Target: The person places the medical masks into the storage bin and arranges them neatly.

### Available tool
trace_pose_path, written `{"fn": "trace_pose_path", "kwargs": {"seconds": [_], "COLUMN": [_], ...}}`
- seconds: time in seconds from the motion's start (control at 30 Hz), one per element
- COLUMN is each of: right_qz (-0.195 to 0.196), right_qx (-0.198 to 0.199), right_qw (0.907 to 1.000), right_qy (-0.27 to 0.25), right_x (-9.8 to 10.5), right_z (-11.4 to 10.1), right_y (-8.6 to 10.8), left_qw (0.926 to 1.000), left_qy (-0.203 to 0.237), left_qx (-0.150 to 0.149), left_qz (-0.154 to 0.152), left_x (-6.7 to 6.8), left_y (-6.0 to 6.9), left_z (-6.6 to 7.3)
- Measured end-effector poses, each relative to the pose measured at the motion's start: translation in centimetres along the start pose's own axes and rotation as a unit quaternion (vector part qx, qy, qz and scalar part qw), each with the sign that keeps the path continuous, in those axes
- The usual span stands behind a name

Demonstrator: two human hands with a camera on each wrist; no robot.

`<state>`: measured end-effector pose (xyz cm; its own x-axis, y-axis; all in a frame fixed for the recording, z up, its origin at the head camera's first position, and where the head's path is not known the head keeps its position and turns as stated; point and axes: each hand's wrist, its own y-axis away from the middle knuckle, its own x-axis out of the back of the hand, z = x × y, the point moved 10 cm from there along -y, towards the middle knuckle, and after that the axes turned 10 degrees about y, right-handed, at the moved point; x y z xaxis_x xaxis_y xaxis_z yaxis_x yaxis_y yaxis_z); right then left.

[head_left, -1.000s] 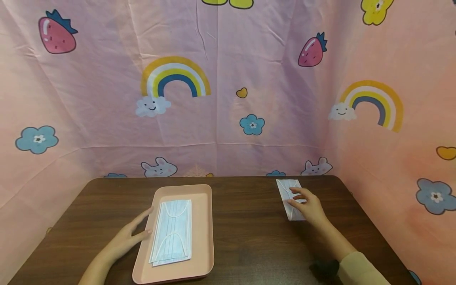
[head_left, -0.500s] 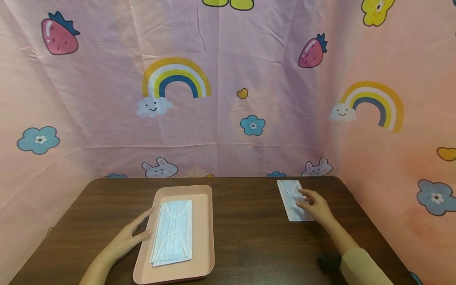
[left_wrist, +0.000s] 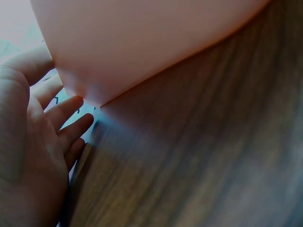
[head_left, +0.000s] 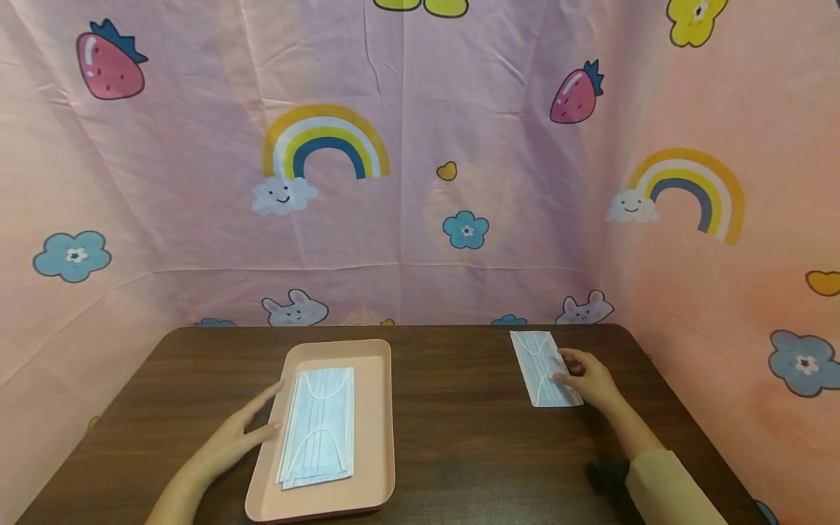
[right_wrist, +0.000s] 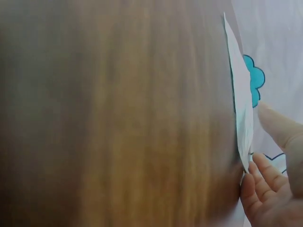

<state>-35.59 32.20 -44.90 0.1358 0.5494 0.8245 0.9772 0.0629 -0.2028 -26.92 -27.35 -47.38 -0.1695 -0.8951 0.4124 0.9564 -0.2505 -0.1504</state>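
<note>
A pale blue face mask (head_left: 541, 372) with white ear loops lies flat near the far right of the table. At its right edge is my right hand (head_left: 590, 383), fingers bent and thumb over the near part of the mask. In the right wrist view the fingertips (right_wrist: 255, 163) meet the mask's edge, while the thumb stands apart. A pink tray (head_left: 374, 437) on the left holds a small stack of face masks (head_left: 318, 430), slightly fanned. My left hand (head_left: 230, 441) rests against the tray's left rim with fingers spread; its fingertips (left_wrist: 73, 104) touch the tray wall.
The dark brown wooden table (head_left: 459, 452) extends between tray and single mask. Behind and beside it hangs a pastel cloth (head_left: 420, 292) printed with rainbows and flowers. A dark object (head_left: 607, 474) sits by the right sleeve (head_left: 669, 488).
My right hand has drawn back rightward from over the mask to its right edge, uncovering more of it. My left hand and the tray stay where they were.
</note>
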Motion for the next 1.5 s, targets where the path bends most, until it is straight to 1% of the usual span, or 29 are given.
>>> {"fn": "trace_pose_path", "kwargs": {"seconds": [0.17, 0.37, 0.43, 0.63, 0.8, 0.9, 1.07, 1.27, 1.37, 1.5], "right_qz": [-0.017, -0.033, -0.037, -0.034, -0.031, -0.041, -0.06, -0.072, -0.079, -0.077], "right_qx": [-0.02, -0.027, -0.026, -0.021, -0.018, -0.019, -0.022, -0.027, -0.024, -0.024], "right_qw": [0.9996, 0.9989, 0.9988, 0.9989, 0.9992, 0.999, 0.9979, 0.997, 0.9966, 0.9967], "right_qy": [0.013, 0.019, 0.021, 0.024, 0.015, 0.004, -0.014, -0.004, -0.004, -0.011], "right_x": [-0.3, -0.8, -0.9, -0.9, -0.7, -0.8, -1.1, -1.3, -1.3, -1.1], "right_z": [0.8, 1.4, 1.6, 1.3, 1.0, 1.1, 1.3, 1.4, 1.2, 1.1], "right_y": [-0.3, -0.7, -0.9, -1.3, -1.3, -1.4, -1.6, -1.7, -1.6, -1.4], "left_qw": [1.0, 0.9997, 0.9998, 0.9997, 0.9996, 0.9995, 0.9996, 0.9997, 0.9997, 0.9996], "left_qy": [-0.007, -0.013, -0.01, -0.011, -0.015, -0.015, -0.013, -0.009, -0.01, -0.015], "left_qx": [-0.005, -0.022, -0.019, -0.02, -0.024, -0.028, -0.026, -0.024, -0.023, -0.023], "left_qz": [0.001, -0.003, -0.003, -0.001, 0.001, 0.001, 0.004, 0.004, 0.005, 0.005], "left_x": [-0.1, -0.2, -0.1, 0.0, 0.0, 0.0, -0.1, 0.0, 0.0, 0.0], "left_y": [-0.1, -0.1, -0.1, -0.1, 0.0, 0.0, 0.1, 0.1, 0.1, 0.1], "left_z": [-0.1, 0.0, -0.1, 0.0, 0.1, 0.3, 0.6, 0.6, 0.5, 0.4]}}
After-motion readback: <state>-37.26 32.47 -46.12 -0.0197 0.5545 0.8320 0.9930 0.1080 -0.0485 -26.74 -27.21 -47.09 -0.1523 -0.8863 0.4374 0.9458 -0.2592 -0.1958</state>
